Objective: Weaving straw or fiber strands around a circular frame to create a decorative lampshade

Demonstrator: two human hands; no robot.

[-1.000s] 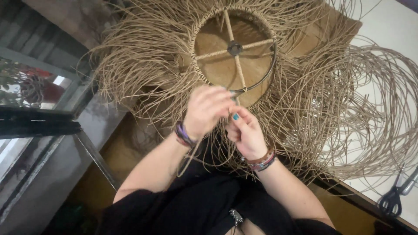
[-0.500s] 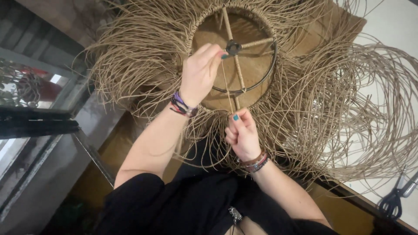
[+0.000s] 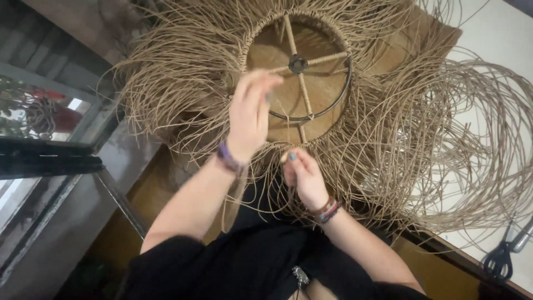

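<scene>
A round wire lampshade frame (image 3: 348, 83) lies on the tabletop (image 3: 488, 33), its dark ring open toward the camera, with cord-wrapped spokes (image 3: 304, 94) meeting at a small dark hub (image 3: 297, 64). Long tan paper-cord strands (image 3: 183, 72) are tied along the ring and fan outward on every side, covering a brown sheet beneath.

The left hand (image 3: 250, 114) is raised over the near-left part of the ring, blurred by motion, its fingers drawn together; whether its grip is closed on a strand cannot be told. A purple bracelet (image 3: 227, 158) sits on that wrist.

The right hand (image 3: 302, 178) rests lower, at the near edge of the frame where the strands hang toward the person's lap. Its thumb and fingers are pinched shut on a cord strand end (image 3: 284, 158), and one nail shows teal polish. Several bracelets (image 3: 327, 211) circle that wrist.

To the right, a large loose coil of cord (image 3: 472, 150) lies on the white tabletop, well apart from both hands. A pair of scissors (image 3: 502, 258) lies near the tabletop's lower right corner. At the left stands a glass-fronted cabinet (image 3: 50, 128).
</scene>
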